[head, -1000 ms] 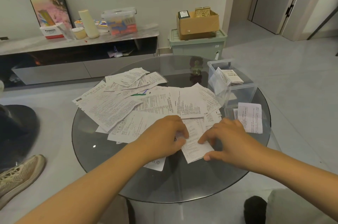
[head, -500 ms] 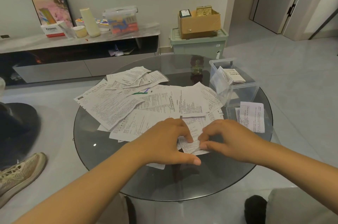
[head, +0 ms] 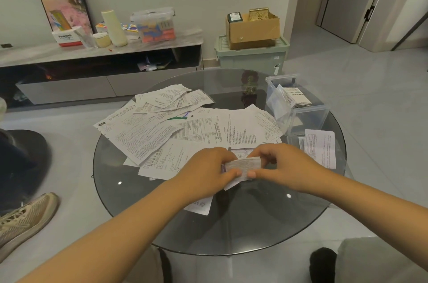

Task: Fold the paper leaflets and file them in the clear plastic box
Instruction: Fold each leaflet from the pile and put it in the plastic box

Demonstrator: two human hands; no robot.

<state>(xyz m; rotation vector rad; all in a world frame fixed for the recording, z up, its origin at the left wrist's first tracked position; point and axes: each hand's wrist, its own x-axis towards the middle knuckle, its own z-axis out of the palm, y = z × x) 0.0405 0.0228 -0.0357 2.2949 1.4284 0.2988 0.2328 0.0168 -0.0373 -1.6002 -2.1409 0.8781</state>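
Leaflet paper (head: 243, 166), folded to a narrow strip, is pinched at its two ends just above the near part of the glass surface (head: 243, 225), the left hand (head: 203, 174) and right hand (head: 284, 167) each keeping a narrow grip on it, its long axis running left to right. Unfolded leaflets (head: 185, 130) are spread beyond. Farther off to the right the clear plastic box (head: 310, 118) is set, nearer the right hand, so that hand is judged the likelier for filing.

Both hands (head: 245, 167) pinching a folded leaflet (head: 242, 166), loose leaflets (head: 185, 130) on glass table (head: 266, 220), clear plastic box (head: 298, 107)
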